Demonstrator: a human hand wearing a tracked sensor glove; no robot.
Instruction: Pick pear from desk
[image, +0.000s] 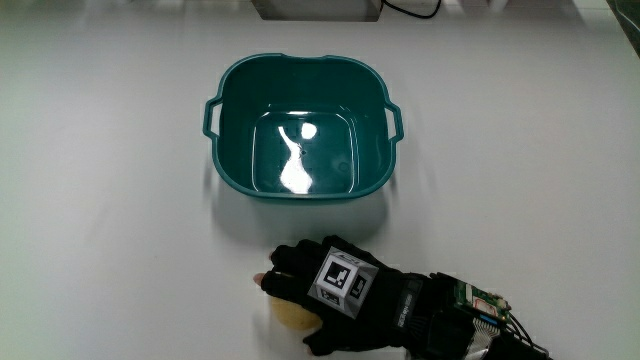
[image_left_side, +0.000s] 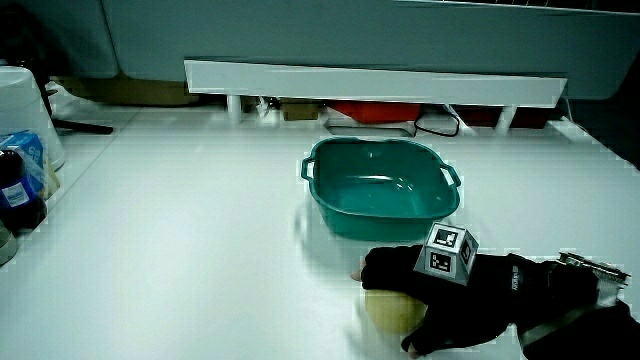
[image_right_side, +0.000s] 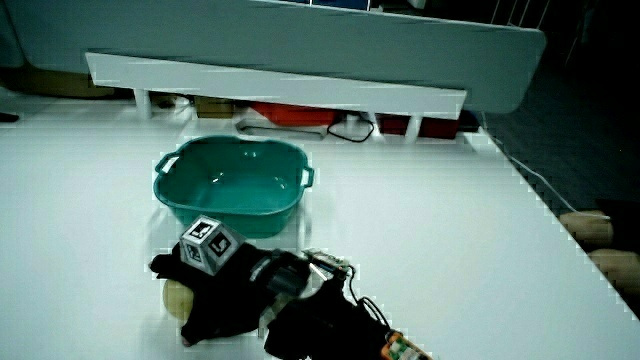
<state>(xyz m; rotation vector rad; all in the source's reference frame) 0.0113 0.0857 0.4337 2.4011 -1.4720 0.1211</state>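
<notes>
The hand (image: 335, 295) lay curled over the pear (image: 291, 314), which rested on the tabletop (image: 110, 250) nearer the person than the teal basin (image: 303, 125). With the fingers only draped over it, the rounded fruit could have rolled out as it was lifted.

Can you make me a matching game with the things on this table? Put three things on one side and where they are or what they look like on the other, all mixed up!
Things:
1. pear
2. teal tub
3. hand

Descriptions:
A. empty, farther from the person than the pear
B. black glove with a patterned cube on its back
C. yellowish, on the table under the hand

Pairs: 1-C, 2-A, 3-B
</notes>
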